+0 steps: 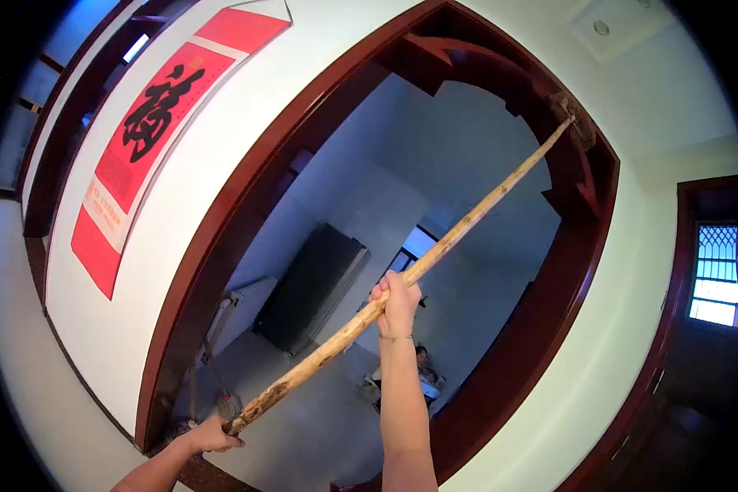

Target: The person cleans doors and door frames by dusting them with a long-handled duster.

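A long wooden pole (459, 232) runs slantwise from the lower left to the upper right. At its lower end my left hand (211, 435) is closed round the wood. Higher up, near the middle of the view, my right hand (398, 302) grips the pole with its fingers wrapped round it. A brown bristly head (580, 123) at the far end touches the top of the dark red wooden door frame (197, 246), by its upper right corner.
A red scroll (152, 123) with a black character hangs on the white wall at left. Through the doorway are a dark cabinet (310, 287), a mop (229, 405) and a seated person (423, 371). A barred window (716, 275) is at right.
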{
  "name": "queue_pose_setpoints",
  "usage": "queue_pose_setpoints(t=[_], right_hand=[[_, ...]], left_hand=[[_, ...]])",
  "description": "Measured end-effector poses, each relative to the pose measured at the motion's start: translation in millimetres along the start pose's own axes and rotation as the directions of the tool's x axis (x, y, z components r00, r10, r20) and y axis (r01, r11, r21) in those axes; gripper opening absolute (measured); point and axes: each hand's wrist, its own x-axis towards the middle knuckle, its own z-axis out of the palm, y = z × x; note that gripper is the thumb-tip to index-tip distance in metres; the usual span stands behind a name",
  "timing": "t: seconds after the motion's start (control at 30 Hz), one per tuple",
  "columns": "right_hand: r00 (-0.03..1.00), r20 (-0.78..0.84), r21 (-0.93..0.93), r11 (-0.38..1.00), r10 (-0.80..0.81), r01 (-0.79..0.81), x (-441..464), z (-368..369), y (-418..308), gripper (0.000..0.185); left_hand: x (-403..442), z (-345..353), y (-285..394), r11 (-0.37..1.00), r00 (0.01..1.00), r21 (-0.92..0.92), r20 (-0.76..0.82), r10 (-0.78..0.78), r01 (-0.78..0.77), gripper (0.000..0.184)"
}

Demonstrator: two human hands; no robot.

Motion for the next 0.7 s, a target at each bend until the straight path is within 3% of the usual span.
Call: queue_pose_setpoints(t=[0.2, 0.3, 0.37, 0.5, 0.6, 0.67, 0.7], right_hand=[[0.991, -0.111, 0.075, 0.995, 0.071, -0.062, -6.7, -27.0, -5.6, 0.018], [0.978, -0.144, 0.098, 0.986, 0.149, -0.136, -18.3, -47.1, -0.5, 0.019], [0.975, -0.143, 0.095, 0.983, 0.170, -0.157, -20.7, -56.0, 3.4, 0.018], [0.950, -0.086, 0.233, 0.933, 0.299, -0.273, -36.0, -62.0, -1.3, 0.017], [0.934, -0.001, 0.326, 0.883, 0.357, -0.337, -53.2, -61.2, -7.3, 0.017], [0.923, 0.068, 0.344, 0.859, 0.380, -0.379, -65.5, -56.3, -14.5, 0.019], [0.921, 0.063, 0.341, 0.859, 0.384, -0.382, -69.9, -57.6, -12.3, 0.019]], left_hand=[[2.2, 3.6, -19.5, 0.996, 0.998, 0.082, 0.044, -0.047, 0.043, 0.032], [-1.7, 11.3, -31.4, 0.976, 1.000, 0.219, -0.021, -0.002, 0.007, 0.035], [-8.2, 11.1, -35.2, 0.975, 0.998, 0.213, -0.029, -0.055, 0.060, 0.036], [-29.9, 13.5, -47.6, 0.977, 1.000, 0.212, 0.012, -0.019, 0.016, 0.035], [-44.1, 14.0, -59.1, 0.989, 0.992, 0.127, 0.091, -0.089, 0.077, 0.031], [-41.1, 22.5, -99.6, 0.968, 0.878, -0.096, 0.448, -0.167, 0.233, 0.025], [-44.0, 25.8, -106.7, 0.967, 0.875, -0.098, 0.454, -0.168, 0.237, 0.025]])
